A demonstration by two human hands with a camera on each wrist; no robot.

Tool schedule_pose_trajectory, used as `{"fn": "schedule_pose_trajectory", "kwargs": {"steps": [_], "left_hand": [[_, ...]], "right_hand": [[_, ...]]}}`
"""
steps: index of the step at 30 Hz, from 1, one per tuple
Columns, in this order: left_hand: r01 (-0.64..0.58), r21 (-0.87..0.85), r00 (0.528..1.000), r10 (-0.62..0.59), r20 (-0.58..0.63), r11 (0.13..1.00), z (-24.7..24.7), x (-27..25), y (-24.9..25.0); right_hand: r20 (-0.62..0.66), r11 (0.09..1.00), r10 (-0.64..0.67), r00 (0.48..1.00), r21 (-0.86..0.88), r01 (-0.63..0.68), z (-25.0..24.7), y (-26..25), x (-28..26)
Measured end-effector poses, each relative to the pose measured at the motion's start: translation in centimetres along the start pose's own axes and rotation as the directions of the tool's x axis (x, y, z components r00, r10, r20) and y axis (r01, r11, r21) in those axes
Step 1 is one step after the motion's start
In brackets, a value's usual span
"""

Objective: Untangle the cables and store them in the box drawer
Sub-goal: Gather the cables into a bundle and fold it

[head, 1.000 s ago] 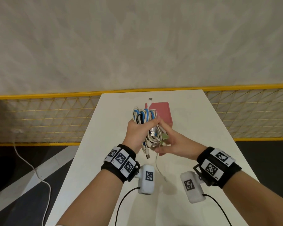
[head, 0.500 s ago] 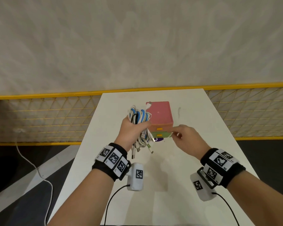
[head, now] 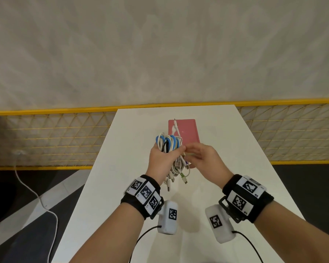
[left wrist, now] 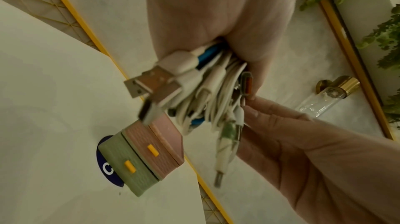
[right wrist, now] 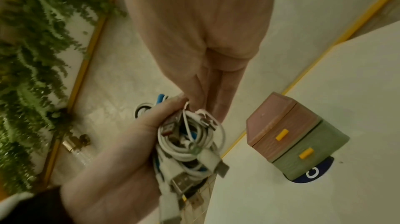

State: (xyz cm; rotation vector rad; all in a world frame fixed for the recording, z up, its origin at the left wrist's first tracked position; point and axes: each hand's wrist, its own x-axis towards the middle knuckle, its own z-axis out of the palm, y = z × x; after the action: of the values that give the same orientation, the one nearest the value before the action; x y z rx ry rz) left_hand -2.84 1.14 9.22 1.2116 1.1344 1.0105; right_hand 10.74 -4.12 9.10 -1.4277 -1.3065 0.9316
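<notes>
My left hand [head: 160, 162] grips the cable bundle [head: 172, 152] above the bench [head: 106, 186]; my right hand [head: 203, 162] pinches one strand.

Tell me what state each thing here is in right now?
Cable bundle: still tangled, held up above the table.
Left hand: grips the bundle.
Right hand: pinches at the bundle's side.
Pink drawer: closed.
Green drawer: closed.
Box: on the table, no cables in it.

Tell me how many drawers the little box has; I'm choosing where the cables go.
2: a pink upper drawer and a green lower drawer, each shut, with a yellow handle. None appears hidden.
</notes>
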Motion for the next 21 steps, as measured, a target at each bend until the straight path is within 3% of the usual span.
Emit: {"fn": "schedule_pose_trajectory", "kwargs": {"steps": [4,8,11,13,15,17,21], "left_hand": [[0.027,0.045,0.997,-0.031,0.069,0.999,-0.4,0.1,-0.5],[-0.030,0.101,0.986,0.013,0.166,0.994,-0.3,0.1,-0.1],[-0.056,0.144,0.983,0.029,0.183,0.988,-0.2,0.3,0.3],[-0.051,0.159,0.975,0.015,0.221,0.986,-0.4,0.4,0.5],[-0.048,0.169,0.960,-0.002,0.280,0.985,-0.7,0.3,0.8],[-0.050,0.165,0.946,-0.006,0.325,0.985,-0.9,0.1,1.0],[-0.041,0.158,0.937,-0.017,0.349,0.987,-1.0,-0.2,0.8]], "right_hand": [[0.019,0.996,0.022,1.000,0.083,-0.023,-0.8,-0.1,-0.3],[0.022,0.994,0.046,0.999,0.096,-0.048,-1.4,0.2,0.1],[-0.127,0.993,-0.098,0.987,-0.078,0.089,-1.4,0.1,0.5],[-0.219,0.939,-0.275,0.936,-0.271,0.212,-1.9,-0.2,0.7],[-0.155,0.814,-0.428,0.890,-0.495,0.305,-2.6,-0.5,0.9],[-0.055,0.702,-0.468,0.882,-0.630,0.333,-3.3,-0.5,1.3],[-0.051,0.665,-0.471,0.881,-0.676,0.317,-4.1,-0.6,1.7]]}}
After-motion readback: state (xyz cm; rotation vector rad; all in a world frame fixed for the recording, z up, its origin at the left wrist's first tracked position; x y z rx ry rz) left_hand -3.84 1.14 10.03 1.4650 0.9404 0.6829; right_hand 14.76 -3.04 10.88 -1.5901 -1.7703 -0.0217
